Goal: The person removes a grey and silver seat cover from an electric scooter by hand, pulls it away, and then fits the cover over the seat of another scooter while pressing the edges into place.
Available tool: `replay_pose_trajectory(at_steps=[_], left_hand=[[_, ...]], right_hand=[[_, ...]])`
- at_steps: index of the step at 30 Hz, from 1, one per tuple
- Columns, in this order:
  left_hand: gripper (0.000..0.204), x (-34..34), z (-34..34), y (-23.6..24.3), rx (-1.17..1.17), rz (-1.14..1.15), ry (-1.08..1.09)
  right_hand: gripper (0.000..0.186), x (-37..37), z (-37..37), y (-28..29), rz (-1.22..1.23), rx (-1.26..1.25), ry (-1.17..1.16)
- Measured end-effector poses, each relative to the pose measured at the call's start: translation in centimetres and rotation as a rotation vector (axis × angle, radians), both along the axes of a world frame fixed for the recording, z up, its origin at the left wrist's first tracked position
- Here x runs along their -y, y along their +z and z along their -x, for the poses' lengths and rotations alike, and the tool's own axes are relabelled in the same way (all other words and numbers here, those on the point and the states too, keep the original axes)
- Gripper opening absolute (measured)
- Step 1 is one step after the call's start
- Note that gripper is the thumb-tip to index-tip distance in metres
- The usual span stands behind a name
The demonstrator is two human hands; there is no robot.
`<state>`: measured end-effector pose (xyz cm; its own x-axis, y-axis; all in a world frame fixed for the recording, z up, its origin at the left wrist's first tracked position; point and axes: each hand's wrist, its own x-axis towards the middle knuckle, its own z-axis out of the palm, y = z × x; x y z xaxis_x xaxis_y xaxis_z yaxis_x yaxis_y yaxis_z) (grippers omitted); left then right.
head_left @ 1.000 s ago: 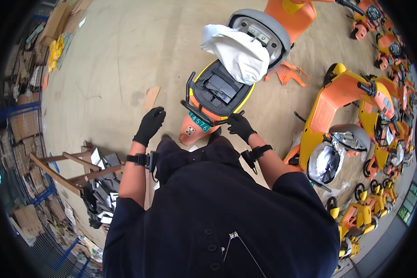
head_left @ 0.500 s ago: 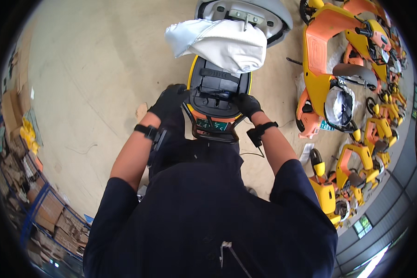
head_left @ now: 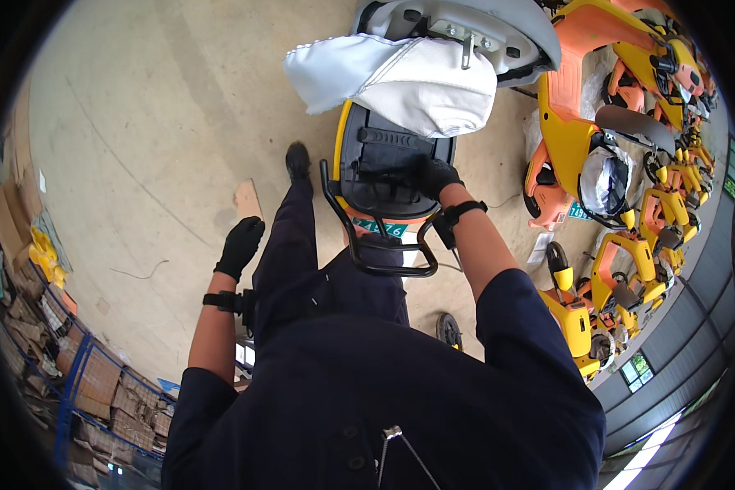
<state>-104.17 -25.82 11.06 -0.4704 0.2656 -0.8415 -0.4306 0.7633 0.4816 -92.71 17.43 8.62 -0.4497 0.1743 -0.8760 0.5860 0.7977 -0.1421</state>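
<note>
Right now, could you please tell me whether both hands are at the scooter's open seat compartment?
No, only the right hand is at the open seat compartment, while the left hand hangs apart from it.

Floor (head_left: 188, 106), pale, faintly streaked. Lying on it, left: one tan scrap (head_left: 247, 200), one thin bent strand (head_left: 142, 278), one small white slip (head_left: 42, 180). Right: one white sheet (head_left: 540, 247). Standing: one raised-seat scooter (head_left: 380, 194); several yellow-and-orange scooters (head_left: 567, 135), right.

The scooter compartment (head_left: 352, 159) looks like matt plastic.
</note>
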Motion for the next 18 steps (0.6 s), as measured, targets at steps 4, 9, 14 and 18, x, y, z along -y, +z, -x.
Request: replay_pose_trajectory(at_steps=[4, 9, 14, 18], left_hand=[[0.034, -3.0, -0.8, -0.2, -0.351, -0.215, -0.269], [0.062, -17.6, 5.2, 8.5, -0.490, -0.290, -0.316], [0.076, -22.7, 10.0, 5.2, -1.178, -0.376, -0.501], [0.038, -25.9, 10.6, 4.8, -1.071, -0.563, -0.619]], right_hand=[[0.047, 0.2, -1.6, -1.8, -0.044, -0.090, 0.022], [0.044, -0.4, -5.5, -2.3, -0.132, -0.024, -0.258], [0.033, 5.7, -2.3, 8.6, -0.003, -0.378, -0.696], [0.036, 9.7, -2.4, 15.8, 0.465, -0.576, -1.555]])
